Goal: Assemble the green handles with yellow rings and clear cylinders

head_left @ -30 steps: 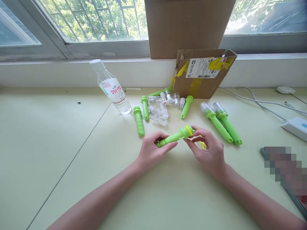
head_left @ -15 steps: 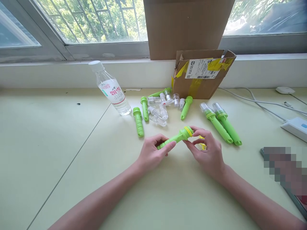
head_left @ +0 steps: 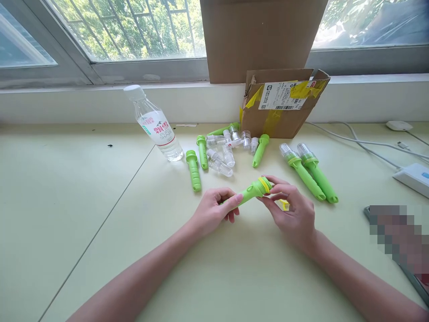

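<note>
"Green handle (head_left: 248,192): where was it, and what had hold of it?"

"It lay toward four o'clock from the middle of the view. The left hand (head_left: 211,210) was wrapped on its narrow shaft; the right hand (head_left: 295,208) had thumb and fingers pinched on the flared end, which pointed between two and three o'clock."

"How did you judge it would handle?"

"Light and stiff, probably hard to break, perhaps slippery where smooth. The shaft seemed the best hold, as it left the flared end to the fingertips."

"And the materials?"

"Rounded green plastic, with a yellow band (head_left: 264,184) circling the flared end. A yellow piece (head_left: 284,205) showed past the right fingers; I couldn't tell whether it was held. Between ten and eleven o'clock from the handle, glossy clear tubes (head_left: 220,167) lay jumbled. At one o'clock stood a taped cardboard box (head_left: 288,125), rough-edged."
</note>
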The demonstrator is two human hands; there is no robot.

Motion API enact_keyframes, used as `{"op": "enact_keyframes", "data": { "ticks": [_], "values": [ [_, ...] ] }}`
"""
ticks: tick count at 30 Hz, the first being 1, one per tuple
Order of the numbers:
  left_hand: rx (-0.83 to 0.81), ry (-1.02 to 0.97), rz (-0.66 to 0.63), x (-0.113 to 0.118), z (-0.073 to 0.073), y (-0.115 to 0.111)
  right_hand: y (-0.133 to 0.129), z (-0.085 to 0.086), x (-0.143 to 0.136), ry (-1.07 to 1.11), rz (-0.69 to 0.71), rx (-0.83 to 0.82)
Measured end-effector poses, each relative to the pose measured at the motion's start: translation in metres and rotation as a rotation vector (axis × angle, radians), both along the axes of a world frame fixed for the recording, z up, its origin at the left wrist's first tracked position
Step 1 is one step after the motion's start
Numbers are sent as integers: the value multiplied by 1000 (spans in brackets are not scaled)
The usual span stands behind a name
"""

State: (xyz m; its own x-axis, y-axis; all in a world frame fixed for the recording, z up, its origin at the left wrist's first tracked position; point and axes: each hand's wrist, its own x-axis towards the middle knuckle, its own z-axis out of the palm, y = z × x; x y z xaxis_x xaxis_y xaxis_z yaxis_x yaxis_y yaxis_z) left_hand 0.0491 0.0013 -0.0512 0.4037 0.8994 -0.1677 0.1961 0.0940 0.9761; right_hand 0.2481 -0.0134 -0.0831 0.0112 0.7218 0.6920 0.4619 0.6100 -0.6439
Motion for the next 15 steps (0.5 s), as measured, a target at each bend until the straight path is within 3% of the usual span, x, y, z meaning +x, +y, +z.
{"op": "enact_keyframes", "data": {
  "ticks": [8,15],
  "values": [
    [277,68,177,7,-5,-6,-2,1,-3,-51,-60,66],
    [263,66,242,7,-8,-8,-2,-1,-3,-30,-57,13]
  ]
}}
